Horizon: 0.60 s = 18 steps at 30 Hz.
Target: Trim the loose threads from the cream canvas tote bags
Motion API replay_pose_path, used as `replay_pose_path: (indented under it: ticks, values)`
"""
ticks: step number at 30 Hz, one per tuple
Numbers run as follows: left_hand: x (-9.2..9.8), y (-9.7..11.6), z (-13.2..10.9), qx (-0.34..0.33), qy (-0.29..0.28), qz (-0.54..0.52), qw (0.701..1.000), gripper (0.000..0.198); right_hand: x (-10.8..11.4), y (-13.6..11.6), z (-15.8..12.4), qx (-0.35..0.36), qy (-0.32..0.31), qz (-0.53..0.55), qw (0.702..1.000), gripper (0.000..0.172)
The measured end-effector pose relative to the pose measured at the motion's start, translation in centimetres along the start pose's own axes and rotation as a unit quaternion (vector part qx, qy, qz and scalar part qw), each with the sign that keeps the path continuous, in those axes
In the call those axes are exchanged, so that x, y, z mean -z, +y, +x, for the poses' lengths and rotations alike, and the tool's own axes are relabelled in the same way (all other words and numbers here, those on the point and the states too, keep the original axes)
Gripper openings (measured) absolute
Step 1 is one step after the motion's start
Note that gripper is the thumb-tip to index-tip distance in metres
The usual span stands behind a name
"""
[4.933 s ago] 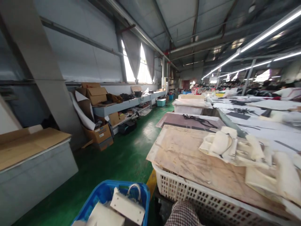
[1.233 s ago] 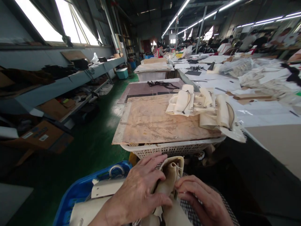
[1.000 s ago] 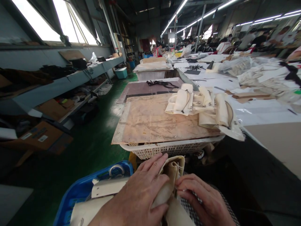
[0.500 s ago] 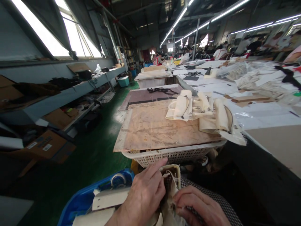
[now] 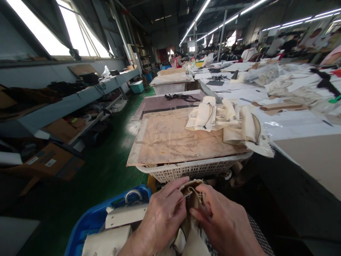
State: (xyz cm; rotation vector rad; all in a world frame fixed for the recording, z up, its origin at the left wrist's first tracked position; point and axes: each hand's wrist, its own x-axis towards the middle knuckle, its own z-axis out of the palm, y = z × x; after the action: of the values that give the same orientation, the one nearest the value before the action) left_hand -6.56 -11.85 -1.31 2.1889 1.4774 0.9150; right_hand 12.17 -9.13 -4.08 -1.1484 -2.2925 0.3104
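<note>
A cream bag piece (image 5: 195, 240) with loose threads at its upper opening is held low in the middle of the view. On its left edge my left hand (image 5: 163, 215) is closed, thumb and fingers pinching the rim. My right hand (image 5: 226, 217) grips the opposite side of the opening, its fingertips partly inside. Below and left, a blue basket (image 5: 92, 217) contains cream pieces (image 5: 128, 215), one with a ring-shaped handle.
Ahead, a worn board (image 5: 170, 138) lies across a white basket (image 5: 181, 171), with cream bag pieces (image 5: 205, 115) on its right part. A long work table (image 5: 290, 124) runs along the right. Cardboard boxes (image 5: 53, 160) and a shelf stand left. People sit far back.
My right hand has moved up and inward, from the lower right side of the piece to its upper opening. My left hand keeps its hold. The view has shifted slightly.
</note>
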Motion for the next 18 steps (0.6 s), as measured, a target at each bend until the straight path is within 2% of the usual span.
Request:
replay_pose_path:
  ticks: [8,11,16,18]
  values:
    - [-0.1,-0.3,0.0,-0.022,0.01,-0.003,1.0,0.021,0.1,0.8,-0.2,-0.009,-0.01,-0.016,1.0,0.037]
    - [-0.3,-0.4,-0.1,-0.027,0.01,-0.011,1.0,0.021,0.1,0.9,0.2,-0.015,-0.002,0.015,1.0,0.032]
    - [-0.3,-0.4,-0.2,-0.049,-0.023,-0.011,0.998,0.02,0.2,1.2,1.2,0.002,0.064,0.052,0.997,0.021]
    - [-0.3,-0.4,0.0,-0.041,-0.021,-0.002,0.999,0.019,0.3,1.3,1.4,-0.007,0.047,0.075,0.996,0.016]
